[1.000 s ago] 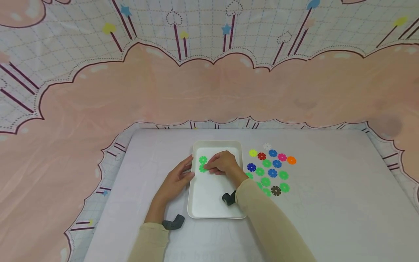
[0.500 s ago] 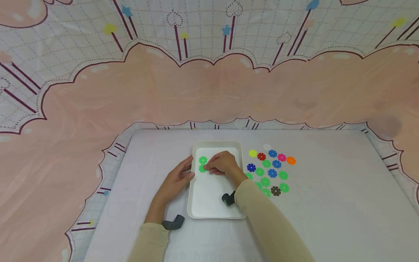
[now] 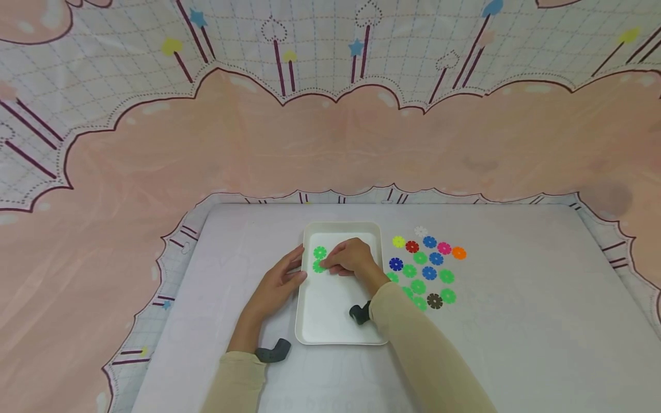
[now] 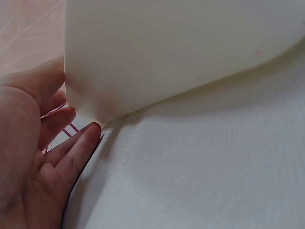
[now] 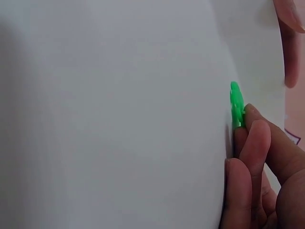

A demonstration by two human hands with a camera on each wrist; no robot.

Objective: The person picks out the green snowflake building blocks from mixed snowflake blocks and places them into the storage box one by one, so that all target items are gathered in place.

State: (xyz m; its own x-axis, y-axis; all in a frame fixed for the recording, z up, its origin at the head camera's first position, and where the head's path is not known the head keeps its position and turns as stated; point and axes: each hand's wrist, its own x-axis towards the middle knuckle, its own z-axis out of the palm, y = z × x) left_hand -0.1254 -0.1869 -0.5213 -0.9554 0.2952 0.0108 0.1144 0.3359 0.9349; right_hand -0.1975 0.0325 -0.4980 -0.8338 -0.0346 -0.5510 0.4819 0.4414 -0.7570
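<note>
Disc (image 3: pixel 317 267) still in right grip (image 3: pixel 351 257)

1. Right hand (image 3: pixel 353 257) pinches right edge of lower green disc (image 3: pixel 318 267), in tray, upper left.
2. Upper green disc (image 3: pixel 319 252) sits just beyond it, also in tray.
3. Left hand (image 3: pixel 276 287) touches left rim of white tray (image 3: pixel 335 324), fingers loosely extended.
4. Loose discs (image 3: pixel 430 273) lie on white table (image 3: pixel 542 298) right of tray: mostly green, plus blues, yellow, red, pink, orange, brown, whitish. Right sleeve (image 3: pixel 423 350) partly covers some.
5. Pink-and-white cloth (image 3: pixel 330 143) behind.
</note>
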